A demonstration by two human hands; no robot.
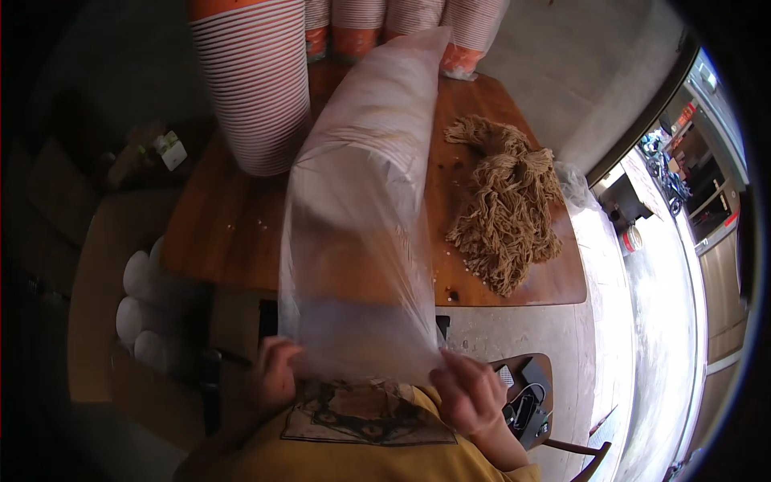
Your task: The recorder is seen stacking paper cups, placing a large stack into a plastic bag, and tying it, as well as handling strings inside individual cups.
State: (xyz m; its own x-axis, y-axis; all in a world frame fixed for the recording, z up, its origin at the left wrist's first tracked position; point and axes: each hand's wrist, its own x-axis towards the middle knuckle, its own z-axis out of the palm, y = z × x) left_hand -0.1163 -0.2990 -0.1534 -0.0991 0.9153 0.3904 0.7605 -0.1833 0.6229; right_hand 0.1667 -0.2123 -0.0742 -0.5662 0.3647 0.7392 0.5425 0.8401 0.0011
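Observation:
A long clear plastic bag [353, 281] lies across the table toward me, its near end pulled wide past the table's edge. Inside its far part rests a stack of paper cups [369, 112] on its side, the round end facing me. My left hand [277, 371] is closed on the left corner of the bag's near edge. On the right corner, my right hand [470, 391] pinches the plastic too. Beside the bag, to the left, stands a tall unbagged stack of cups [249, 88] with white rims and an orange part at its far end.
The wooden table [233, 253] bears a bundle of brown strings [510, 201] at right. Several bagged orange cup stacks [356, 36] stand at the back. A cardboard box [92, 321] with white round-ended stacks is at left; a stool [534, 402] with dark items stands lower right.

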